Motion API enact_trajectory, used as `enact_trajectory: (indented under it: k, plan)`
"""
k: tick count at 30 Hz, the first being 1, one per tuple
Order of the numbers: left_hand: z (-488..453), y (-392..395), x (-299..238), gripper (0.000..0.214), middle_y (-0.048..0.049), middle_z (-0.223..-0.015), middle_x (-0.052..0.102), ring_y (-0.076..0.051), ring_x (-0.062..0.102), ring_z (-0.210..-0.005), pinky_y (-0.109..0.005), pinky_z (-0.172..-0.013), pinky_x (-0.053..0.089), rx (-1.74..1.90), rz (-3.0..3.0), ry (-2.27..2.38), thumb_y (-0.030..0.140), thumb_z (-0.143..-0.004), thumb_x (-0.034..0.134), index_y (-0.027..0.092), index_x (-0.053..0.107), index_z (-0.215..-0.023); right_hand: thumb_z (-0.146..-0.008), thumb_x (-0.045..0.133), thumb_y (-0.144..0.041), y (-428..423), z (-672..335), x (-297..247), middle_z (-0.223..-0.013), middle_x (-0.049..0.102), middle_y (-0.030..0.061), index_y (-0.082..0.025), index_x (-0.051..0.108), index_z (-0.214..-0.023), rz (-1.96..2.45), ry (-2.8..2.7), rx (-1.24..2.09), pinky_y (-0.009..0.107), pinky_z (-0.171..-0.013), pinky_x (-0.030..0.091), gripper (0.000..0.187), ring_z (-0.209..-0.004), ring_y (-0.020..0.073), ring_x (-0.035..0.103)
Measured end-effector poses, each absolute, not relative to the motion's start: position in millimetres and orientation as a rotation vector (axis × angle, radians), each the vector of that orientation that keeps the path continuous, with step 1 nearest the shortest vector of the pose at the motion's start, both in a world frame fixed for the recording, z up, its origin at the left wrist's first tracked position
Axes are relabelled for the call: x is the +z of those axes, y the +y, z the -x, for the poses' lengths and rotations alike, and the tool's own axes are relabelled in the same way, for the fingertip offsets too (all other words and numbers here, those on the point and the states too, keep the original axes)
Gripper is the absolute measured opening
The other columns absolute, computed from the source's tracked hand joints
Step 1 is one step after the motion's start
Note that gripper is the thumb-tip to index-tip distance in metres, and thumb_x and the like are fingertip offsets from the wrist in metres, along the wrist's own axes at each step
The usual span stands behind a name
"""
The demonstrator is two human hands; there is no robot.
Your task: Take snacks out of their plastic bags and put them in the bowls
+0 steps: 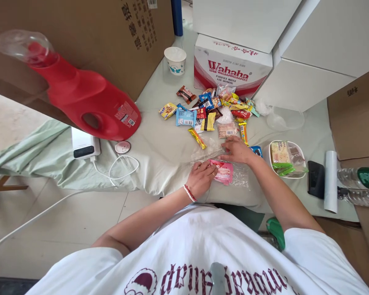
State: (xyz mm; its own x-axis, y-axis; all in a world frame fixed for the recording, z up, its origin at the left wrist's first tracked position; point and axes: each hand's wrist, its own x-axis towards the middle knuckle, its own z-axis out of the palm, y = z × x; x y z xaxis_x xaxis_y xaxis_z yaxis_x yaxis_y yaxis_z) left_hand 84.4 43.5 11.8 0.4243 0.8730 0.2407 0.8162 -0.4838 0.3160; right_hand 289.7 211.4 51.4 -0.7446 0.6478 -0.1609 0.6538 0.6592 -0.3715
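Plastic film (241, 178) spread just below frame centre, left hand (202, 176) laid flat and open, likely to steady things, right hand (236, 150) loosely spread, perhaps smoothing, smaller pink packet (224, 173) partly under the left fingertips.

We see crinkled, shiny clear plastic film (241, 181) and a smooth, glossy pink wrapper (224, 173). Our snack packets (185, 117) look like glossy plastic or foil; we cannot tell which. We find creased matt cloth (155, 141), a smooth, shiny red plastic bottle (94, 98), matt brown cardboard (89, 37) and a matt paper cup (175, 65).
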Motion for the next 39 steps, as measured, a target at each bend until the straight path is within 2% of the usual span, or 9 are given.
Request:
enact_trajectory:
  k: [3, 11, 16, 20, 24, 28, 33, 36, 39]
  plan:
    - [-87, 42, 12, 0.036, -0.0047, -0.136, 0.071, -0.026, 0.062, -0.119, -0.043, -0.087, 0.041, 0.535, -2.531, 1.52, 0.018, -0.102, 0.049, 0.029, 0.069, -0.129, -0.091, 0.067, -0.034, 209, -288, 49, -0.083, 0.069, 0.006, -0.018, 0.076, -0.092, -0.97, 2.762, -0.898, 0.031, -0.079, 0.045, 0.019, -0.086, 0.0222, 0.063]
    - [-86, 38, 3, 0.032, -0.0069, -0.123, 0.075, -0.024, 0.065, -0.106, -0.041, -0.082, 0.041, 0.519, -2.53, 1.527, 0.019, -0.104, 0.047, 0.027, 0.07, -0.124, -0.102, 0.052, -0.027, 116, -290, 54, -0.089, 0.062, 0.0061, -0.034, 0.067, -0.139, -1.169, 2.903, -0.45, 0.029, -0.059, 0.029, 0.04, -0.076, 0.0198, 0.053]
    - [-79, 43, -10, 0.031, -0.006, -0.117, 0.078, -0.021, 0.068, -0.096, -0.039, -0.083, 0.047, 0.76, -2.382, 1.416, 0.018, -0.104, 0.045, 0.024, 0.076, -0.107, -0.106, 0.047, -0.031, 69, -284, 44, -0.097, 0.06, 0.0081, -0.032, 0.047, -0.157, -1.261, 2.916, -0.339, 0.03, -0.063, 0.036, 0.051, -0.082, 0.0216, 0.052]
    - [-59, 43, -12, 0.032, -0.0065, -0.106, 0.079, -0.021, 0.07, -0.102, -0.04, -0.09, 0.054, 1.13, -2.082, 1.18, 0.018, -0.099, 0.045, 0.023, 0.077, -0.102, -0.105, 0.053, -0.033, 61, -280, 42, -0.102, 0.059, 0.0086, -0.034, 0.05, -0.154, -1.208, 2.847, -0.283, 0.032, -0.075, 0.04, 0.049, -0.092, 0.0237, 0.052]
    - [-39, 54, -5, 0.031, -0.008, -0.11, 0.076, -0.022, 0.067, -0.109, -0.044, -0.1, 0.053, 1.242, -1.592, 1.677, 0.029, -0.101, 0.044, 0.023, 0.074, -0.104, -0.103, 0.051, -0.02, 58, -274, 46, -0.106, 0.059, 0.0088, -0.04, 0.052, -0.152, -1.177, 2.773, -0.205, 0.033, -0.077, 0.037, 0.052, -0.096, 0.0251, 0.051]
    - [-38, 86, 6, 0.049, -0.0142, -0.123, 0.071, -0.028, 0.058, -0.127, -0.054, -0.114, 0.04, 0.924, -1.371, 2.052, 0.042, -0.107, 0.028, 0.02, 0.071, -0.113, -0.101, 0.052, -0.016, 55, -269, 52, -0.111, 0.06, 0.0109, -0.039, 0.053, -0.152, -1.184, 2.737, -0.193, 0.035, -0.079, 0.035, 0.055, -0.101, 0.0272, 0.051]
    - [-39, 89, 19, 0.035, -0.0145, -0.148, 0.057, -0.043, 0.034, -0.149, -0.064, -0.12, 0.029, 0.564, -1.694, 1.837, 0.048, -0.074, 0.081, 0.021, 0.073, -0.094, -0.099, 0.054, -0.015, 55, -271, 52, -0.112, 0.06, 0.0103, -0.04, 0.053, -0.152, -1.2, 2.751, -0.274, 0.035, -0.081, 0.036, 0.058, -0.101, 0.0269, 0.051]
    - [-35, 65, 29, 0.018, -0.0119, -0.125, 0.067, -0.031, 0.061, -0.119, -0.046, -0.104, 0.049, 0.561, -1.811, 1.621, 0.032, -0.077, 0.075, 0.02, 0.068, -0.087, -0.1, 0.054, -0.014, 54, -274, 48, -0.112, 0.059, 0.0097, -0.041, 0.054, -0.15, -1.222, 2.784, -0.34, 0.035, -0.083, 0.038, 0.057, -0.101, 0.0262, 0.05]
    - [-44, 46, 41, 0.007, -0.0023, -0.086, 0.064, -0.017, 0.061, -0.077, -0.031, -0.074, 0.052, 0.751, -1.728, 1.642, 0.026, -0.084, 0.064, 0.021, 0.062, -0.08, -0.1, 0.055, -0.015, 50, -273, 43, -0.109, 0.059, 0.0092, -0.04, 0.055, -0.15, -1.225, 2.832, -0.373, 0.036, -0.083, 0.04, 0.056, -0.101, 0.0263, 0.05]
